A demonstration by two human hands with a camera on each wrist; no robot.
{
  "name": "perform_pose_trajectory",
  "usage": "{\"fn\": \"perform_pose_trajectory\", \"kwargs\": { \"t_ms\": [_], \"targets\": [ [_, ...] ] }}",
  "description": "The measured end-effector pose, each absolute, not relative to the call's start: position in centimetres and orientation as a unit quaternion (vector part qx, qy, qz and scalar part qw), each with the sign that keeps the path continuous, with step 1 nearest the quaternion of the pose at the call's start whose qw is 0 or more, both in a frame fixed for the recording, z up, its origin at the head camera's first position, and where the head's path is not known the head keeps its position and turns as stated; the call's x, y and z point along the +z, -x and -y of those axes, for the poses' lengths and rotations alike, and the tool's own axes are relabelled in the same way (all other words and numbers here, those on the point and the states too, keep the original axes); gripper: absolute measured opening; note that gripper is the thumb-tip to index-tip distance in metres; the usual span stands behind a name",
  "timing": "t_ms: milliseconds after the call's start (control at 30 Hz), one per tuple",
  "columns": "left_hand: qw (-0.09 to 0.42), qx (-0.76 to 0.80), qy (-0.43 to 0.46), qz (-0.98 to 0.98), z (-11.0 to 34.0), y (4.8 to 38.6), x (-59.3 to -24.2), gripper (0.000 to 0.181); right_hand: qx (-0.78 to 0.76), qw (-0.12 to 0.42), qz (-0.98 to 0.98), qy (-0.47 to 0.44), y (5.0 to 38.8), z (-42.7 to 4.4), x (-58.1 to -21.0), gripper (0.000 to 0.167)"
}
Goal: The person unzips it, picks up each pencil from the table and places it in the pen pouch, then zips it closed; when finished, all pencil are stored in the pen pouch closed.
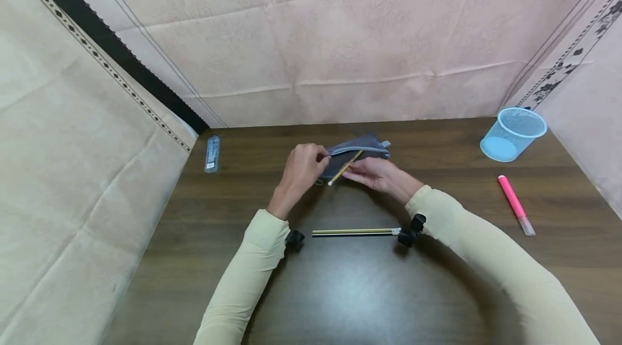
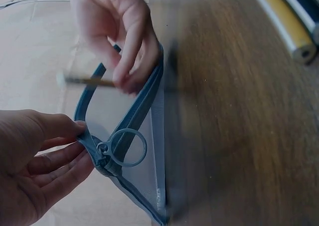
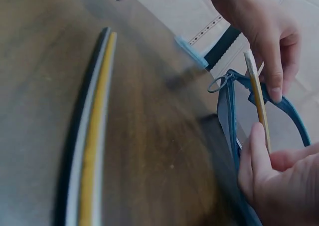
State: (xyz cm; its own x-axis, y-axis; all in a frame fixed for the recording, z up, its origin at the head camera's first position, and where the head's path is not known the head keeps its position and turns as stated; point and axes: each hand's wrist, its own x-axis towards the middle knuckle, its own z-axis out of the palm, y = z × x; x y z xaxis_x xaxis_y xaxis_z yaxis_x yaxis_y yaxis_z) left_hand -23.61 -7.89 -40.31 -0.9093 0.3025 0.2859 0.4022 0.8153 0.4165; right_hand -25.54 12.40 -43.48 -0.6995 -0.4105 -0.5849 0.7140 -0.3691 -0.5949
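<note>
A dark blue zippered pouch (image 1: 357, 143) lies toward the back of the table, its mouth spread apart. My left hand (image 1: 302, 168) pinches the rim at one end, beside the ring-shaped zipper pull (image 2: 142, 156). A yellow pencil (image 3: 258, 96) is held between the thumb and fingers of my right hand (image 1: 381, 175). It slants over the pouch's mouth, its pale end pointing out toward me; the far end is hidden in the left wrist view by my right hand (image 2: 124, 31). Nearer me, yellow and dark striped pencils (image 1: 355, 232) lie side by side on the table.
A light blue cup (image 1: 500, 142) stands at the back right, with a pink marker (image 1: 514, 199) in front of it. At the back left lies a small blue packet (image 1: 212, 154). Pale cloth hangs behind the wooden table (image 1: 252, 183).
</note>
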Motion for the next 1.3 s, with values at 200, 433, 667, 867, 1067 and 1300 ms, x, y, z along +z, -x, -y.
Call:
{"fn": "perform_pose_trajectory", "kwargs": {
  "t_ms": [200, 433, 667, 867, 1067, 1300],
  "targets": [
    [0.102, -0.244, 0.189, 0.946, 7.7, 23.7, -40.3, 0.014, -0.830, 0.307, -0.423, -0.192, 27.1, -11.3, -43.5, 0.052],
    [0.112, -0.227, 0.174, 0.952, 7.9, 24.0, -40.4, 0.014, -0.836, 0.259, -0.426, -0.230, 27.9, -10.0, -43.4, 0.051],
    [0.116, -0.236, 0.165, 0.951, 8.0, 23.9, -40.1, 0.013, -0.842, 0.205, -0.435, -0.244, 28.4, -9.2, -43.2, 0.049],
    [0.115, -0.247, 0.173, 0.946, 7.7, 23.8, -40.0, 0.013, -0.847, 0.158, -0.423, -0.281, 28.2, -8.4, -43.4, 0.047],
    [0.117, -0.245, 0.170, 0.947, 7.8, 23.8, -39.9, 0.014, -0.855, 0.142, -0.410, -0.285, 27.5, -8.3, -42.9, 0.044],
    [0.117, -0.235, 0.171, 0.950, 8.1, 23.9, -40.1, 0.014, -0.850, 0.205, -0.423, -0.239, 24.2, -9.1, -41.9, 0.045]
  ]
}}
